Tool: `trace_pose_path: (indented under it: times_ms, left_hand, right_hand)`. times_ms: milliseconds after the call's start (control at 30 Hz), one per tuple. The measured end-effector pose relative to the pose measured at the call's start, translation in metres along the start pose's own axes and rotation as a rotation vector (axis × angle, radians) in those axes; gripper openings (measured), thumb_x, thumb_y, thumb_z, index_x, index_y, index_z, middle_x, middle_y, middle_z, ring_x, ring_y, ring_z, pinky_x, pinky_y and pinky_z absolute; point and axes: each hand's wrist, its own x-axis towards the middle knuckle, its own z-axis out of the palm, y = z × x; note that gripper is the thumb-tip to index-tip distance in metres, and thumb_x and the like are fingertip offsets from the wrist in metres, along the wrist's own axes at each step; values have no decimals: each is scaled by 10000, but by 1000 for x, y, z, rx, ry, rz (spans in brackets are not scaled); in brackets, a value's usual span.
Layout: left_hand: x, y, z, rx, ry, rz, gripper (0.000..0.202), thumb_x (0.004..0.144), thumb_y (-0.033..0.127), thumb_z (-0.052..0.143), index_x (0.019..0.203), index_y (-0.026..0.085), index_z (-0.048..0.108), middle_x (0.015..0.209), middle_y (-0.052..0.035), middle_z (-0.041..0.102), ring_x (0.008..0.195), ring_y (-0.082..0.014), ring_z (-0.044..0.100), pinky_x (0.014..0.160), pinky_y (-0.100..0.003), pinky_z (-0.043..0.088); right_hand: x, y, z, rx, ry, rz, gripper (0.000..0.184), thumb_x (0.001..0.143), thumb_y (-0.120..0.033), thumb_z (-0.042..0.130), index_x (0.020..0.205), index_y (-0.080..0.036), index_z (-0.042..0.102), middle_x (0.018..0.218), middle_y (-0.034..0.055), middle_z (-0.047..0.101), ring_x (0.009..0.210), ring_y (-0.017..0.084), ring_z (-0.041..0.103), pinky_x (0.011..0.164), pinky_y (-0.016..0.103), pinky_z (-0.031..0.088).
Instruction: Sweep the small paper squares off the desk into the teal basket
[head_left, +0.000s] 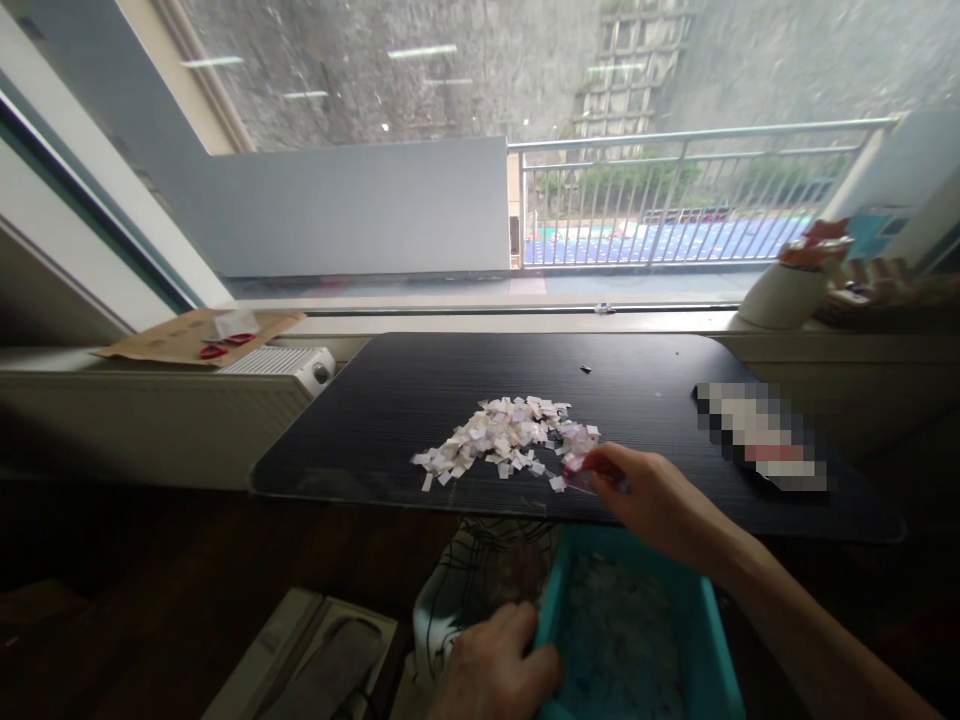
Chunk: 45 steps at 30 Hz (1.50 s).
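A loose heap of small white and pinkish paper scraps (495,435) lies on the black table (337,430). At the heap's right end is my right hand (637,490), its fingers curled and pinching some scraps near the table's front edge. Below that edge stands a teal plastic basket (712,620) with many more scraps in its bottom, in shadow. My left hand (501,662) is closed over the basket's left rim, low in the view. What lies under its fingers is partly hidden.
At the table's right lies a blurred-out object (761,440). Red-handled scissors (227,345) rest on brown paper (150,335) beside a white radiator (277,370). A white pitcher-like container (780,290) stands on the right sill. An open box (307,650) sits lower left.
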Motion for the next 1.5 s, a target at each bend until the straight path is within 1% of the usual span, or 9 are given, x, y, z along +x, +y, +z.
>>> trace_pose_path:
  times_ms: [133, 300, 400, 700, 933, 1100, 1233, 1367, 1500]
  left_hand:
    - [-8, -2, 0, 29, 76, -73, 290, 623, 240, 754, 696, 221, 474, 706, 28, 412, 605, -158, 446, 465, -267, 200]
    - [-12, -10, -14, -3, 21, -72, 260, 666, 269, 682, 729, 226, 434, 757, 16, 434, 660, -176, 478, 493, -261, 272]
    - [-14, -11, -19, -29, -24, -97, 248, 641, 222, 642, 749, 226, 420, 798, 3, 449, 700, -189, 495, 513, -263, 297]
    - [-15, -8, -16, -85, -73, -160, 236, 633, 174, 626, 753, 225, 429, 818, -3, 466, 748, -199, 502, 545, -259, 309]
    - [-15, -8, -13, -89, -94, -172, 247, 664, 228, 689, 743, 221, 455, 821, 0, 477, 747, -193, 502, 547, -260, 304]
    - [-13, -4, -14, -94, -108, -202, 264, 639, 199, 714, 738, 216, 470, 825, -1, 481, 760, -195, 502, 566, -263, 314]
    - [-13, -6, -11, -109, -107, -214, 267, 612, 187, 714, 738, 218, 482, 826, 2, 486, 760, -195, 502, 561, -260, 313]
    - [-12, -8, -9, -131, -101, -212, 259, 602, 196, 720, 729, 216, 495, 816, -2, 492, 745, -199, 501, 541, -254, 308]
    - [0, -2, -16, -136, -123, -238, 267, 632, 227, 761, 727, 212, 512, 822, -3, 505, 768, -203, 510, 565, -255, 335]
  right_hand:
    - [-7, 8, -7, -5, 0, 55, 177, 813, -246, 488, 896, -226, 643, 776, 7, 705, 684, 167, 635, 592, 240, 413]
    - [-9, 15, -9, -20, 14, 101, 190, 799, -250, 498, 911, -216, 647, 791, 18, 713, 689, 171, 640, 608, 248, 424]
    - [-9, 15, -8, -21, 33, 110, 197, 799, -256, 501, 931, -213, 642, 815, 23, 716, 705, 172, 641, 623, 252, 431]
    - [-11, 15, -7, -29, 25, 115, 195, 804, -261, 500, 940, -222, 633, 822, 14, 711, 715, 171, 641, 630, 259, 431]
    - [-13, 20, -9, -5, 24, 136, 193, 798, -262, 508, 943, -227, 629, 828, 11, 707, 726, 169, 636, 640, 260, 433]
    - [-16, 24, -9, 47, -65, 93, 128, 799, -247, 509, 852, -235, 625, 761, -18, 687, 678, 150, 613, 618, 245, 424]
    - [-21, 28, -11, 96, -41, 97, 141, 803, -248, 516, 890, -232, 625, 798, -15, 692, 709, 149, 614, 632, 237, 431]
    - [-25, 23, -11, 143, -147, 40, 126, 816, -233, 505, 843, -234, 627, 746, -33, 674, 673, 134, 594, 605, 219, 426]
    - [-19, 14, -6, 125, -4, 47, 142, 829, -255, 512, 905, -226, 629, 789, -19, 689, 692, 139, 611, 621, 224, 428]
